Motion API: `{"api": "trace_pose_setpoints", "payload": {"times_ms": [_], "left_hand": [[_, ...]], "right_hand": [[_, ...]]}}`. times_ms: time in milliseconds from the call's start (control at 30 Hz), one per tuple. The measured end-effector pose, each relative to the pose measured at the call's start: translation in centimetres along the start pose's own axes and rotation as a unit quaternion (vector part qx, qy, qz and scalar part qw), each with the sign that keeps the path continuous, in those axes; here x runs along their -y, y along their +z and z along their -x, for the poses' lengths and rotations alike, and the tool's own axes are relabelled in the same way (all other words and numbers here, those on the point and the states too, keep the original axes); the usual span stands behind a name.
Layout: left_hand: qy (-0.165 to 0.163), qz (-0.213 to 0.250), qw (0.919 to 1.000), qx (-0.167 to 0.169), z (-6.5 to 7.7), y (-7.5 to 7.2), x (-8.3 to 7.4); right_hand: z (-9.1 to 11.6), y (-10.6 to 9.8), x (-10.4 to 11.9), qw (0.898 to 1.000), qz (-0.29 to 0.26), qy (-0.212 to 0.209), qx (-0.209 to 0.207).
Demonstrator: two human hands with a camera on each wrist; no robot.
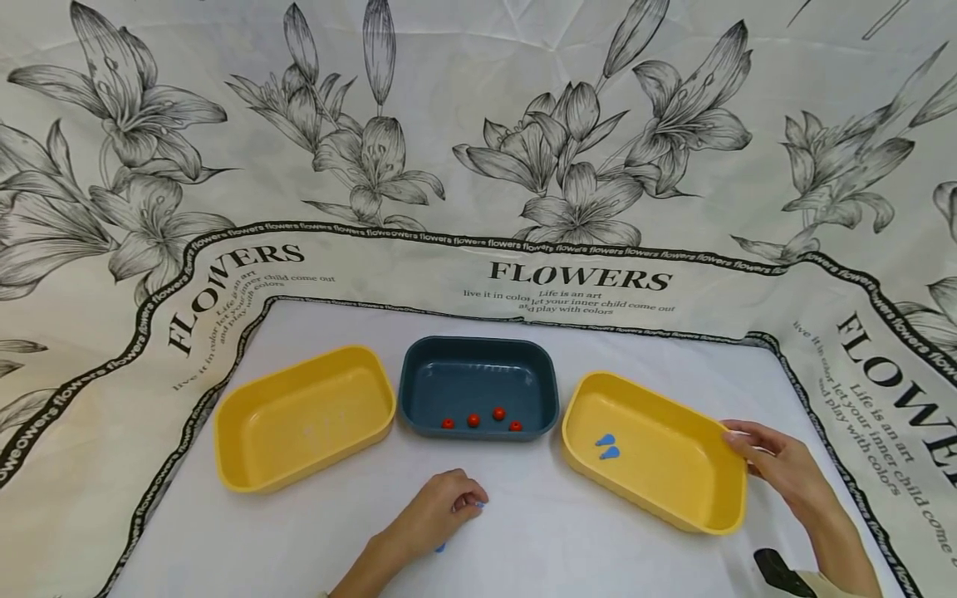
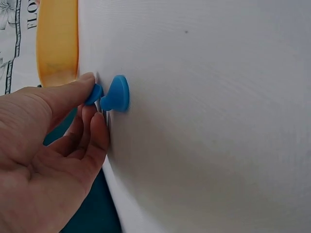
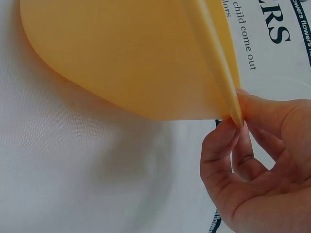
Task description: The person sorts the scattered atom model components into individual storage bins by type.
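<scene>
My left hand (image 1: 441, 513), over the near middle of the table, pinches a small blue piece (image 2: 95, 94) between thumb and fingers; most of it is hidden by the fingertips. Right beside those fingertips, a second blue piece (image 2: 116, 94) with a wide flat end and a narrow neck lies on the white cloth. My right hand (image 1: 785, 469) grips the right end rim of a yellow tray (image 1: 650, 497), thumb on one side of the wall and fingers on the other. Inside that tray lie two similar blue pieces (image 1: 607, 446).
Left of centre sits another yellow tray (image 1: 299, 469), holding a few small clear bits (image 1: 325, 428). Between the yellow trays, a dark blue tray (image 1: 478, 353) contains several red beads (image 1: 473, 421). A flower-printed cloth (image 1: 576, 166) rises behind and around the table.
</scene>
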State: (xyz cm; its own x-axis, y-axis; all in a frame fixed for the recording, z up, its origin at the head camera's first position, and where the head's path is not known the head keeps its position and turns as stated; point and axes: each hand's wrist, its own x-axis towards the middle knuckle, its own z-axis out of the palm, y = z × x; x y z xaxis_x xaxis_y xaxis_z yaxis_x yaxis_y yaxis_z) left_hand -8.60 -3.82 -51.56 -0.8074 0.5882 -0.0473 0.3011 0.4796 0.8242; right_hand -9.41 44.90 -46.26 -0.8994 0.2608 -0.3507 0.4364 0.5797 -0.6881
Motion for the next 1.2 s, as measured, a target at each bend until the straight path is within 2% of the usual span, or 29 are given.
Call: {"api": "trace_pose_setpoints", "payload": {"times_ms": [333,500,633,900,1200], "left_hand": [[0.025,0.021,0.9993,-0.016,-0.9,0.0,-0.5],[0.026,0.033,0.9989,-0.021,-1.7,-0.3,-1.3],[0.044,0.039,0.9976,-0.036,-2.4,-0.7,-2.1],[0.065,0.032,0.9963,-0.046,-4.1,-1.2,-3.9],[0.100,0.041,0.9921,-0.063,-6.2,-1.2,-5.1]], "right_hand": [[0.1,0.0,0.1,1.000,0.001,0.002,0.002],[0.2,0.0,0.2,1.000,0.003,-0.003,0.002],[0.3,-0.1,0.3,1.000,0.007,-0.005,-0.001],[0.3,-0.1,0.3,1.000,0.006,-0.007,-0.001],[0.1,-0.2,0.1,1.000,0.002,-0.004,0.000]]}}
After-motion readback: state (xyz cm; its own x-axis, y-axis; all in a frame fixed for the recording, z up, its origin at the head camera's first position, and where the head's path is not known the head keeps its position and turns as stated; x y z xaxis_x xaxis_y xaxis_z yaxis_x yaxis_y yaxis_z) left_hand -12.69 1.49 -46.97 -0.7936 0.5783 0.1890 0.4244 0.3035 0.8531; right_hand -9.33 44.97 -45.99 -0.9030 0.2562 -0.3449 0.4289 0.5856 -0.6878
